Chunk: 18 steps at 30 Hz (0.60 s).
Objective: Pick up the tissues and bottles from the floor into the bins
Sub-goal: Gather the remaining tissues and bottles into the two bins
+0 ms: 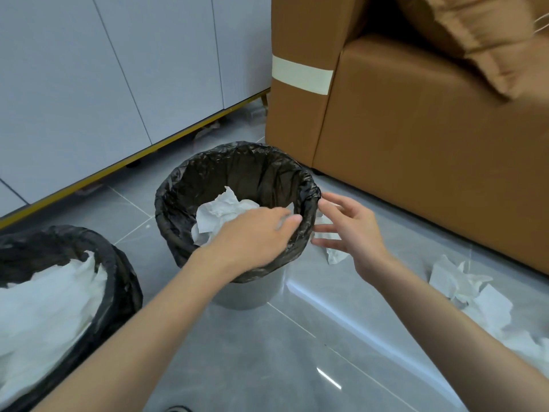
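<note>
Where the lower left corner cuts it off: near bin [121, 263], black liner, mouth facing up, heaped with white tissues [44, 307].
Cabinet [89, 84]: pale doors, gold strip along the base.
Middle bin [237, 162]: upright, black liner, crumpled paper [219, 209] inside.
Left hand [255, 236]: palm down over the middle bin's near rim, fingers loosely straight, gripping nothing; tips blurred.
Right hand [347, 227]: just right of that rim, fingers spread and released, above a floor tissue [335, 255].
Floor tissue: crumpled on the tiles beside the middle bin, partly hidden; its long axis cannot be told.
Tissue pile [463, 289]: on the tiles, long axis slanting toward the lower right edge.
Sofa [416, 144]: brown, behind.
</note>
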Each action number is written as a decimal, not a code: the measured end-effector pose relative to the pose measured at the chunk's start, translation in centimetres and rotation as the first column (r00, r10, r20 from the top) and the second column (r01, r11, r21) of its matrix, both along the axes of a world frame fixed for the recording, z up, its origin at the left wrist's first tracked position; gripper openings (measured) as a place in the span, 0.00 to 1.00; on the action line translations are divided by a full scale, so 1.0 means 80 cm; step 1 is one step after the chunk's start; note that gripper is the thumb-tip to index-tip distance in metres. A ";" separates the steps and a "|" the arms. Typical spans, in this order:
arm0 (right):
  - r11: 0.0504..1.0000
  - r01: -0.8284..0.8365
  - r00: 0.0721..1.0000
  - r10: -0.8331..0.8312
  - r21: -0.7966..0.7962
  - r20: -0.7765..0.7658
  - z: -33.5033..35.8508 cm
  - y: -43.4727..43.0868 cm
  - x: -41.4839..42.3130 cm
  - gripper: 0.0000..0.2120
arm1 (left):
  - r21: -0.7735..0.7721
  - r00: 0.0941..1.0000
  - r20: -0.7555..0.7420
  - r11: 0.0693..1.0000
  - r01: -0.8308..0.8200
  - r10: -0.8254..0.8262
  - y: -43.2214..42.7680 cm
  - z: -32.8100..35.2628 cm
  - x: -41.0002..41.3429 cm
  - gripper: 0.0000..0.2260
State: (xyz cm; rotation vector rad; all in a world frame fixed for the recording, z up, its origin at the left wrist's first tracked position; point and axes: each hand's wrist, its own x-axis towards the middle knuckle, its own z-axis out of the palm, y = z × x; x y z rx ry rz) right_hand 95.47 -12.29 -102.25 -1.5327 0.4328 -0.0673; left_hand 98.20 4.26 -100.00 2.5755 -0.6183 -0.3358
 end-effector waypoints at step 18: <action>0.991 -0.131 0.990 0.133 -0.031 0.053 0.008 0.093 0.075 0.22 | 0.291 0.945 0.328 0.950 -0.116 0.015 0.076 -0.028 0.027 0.17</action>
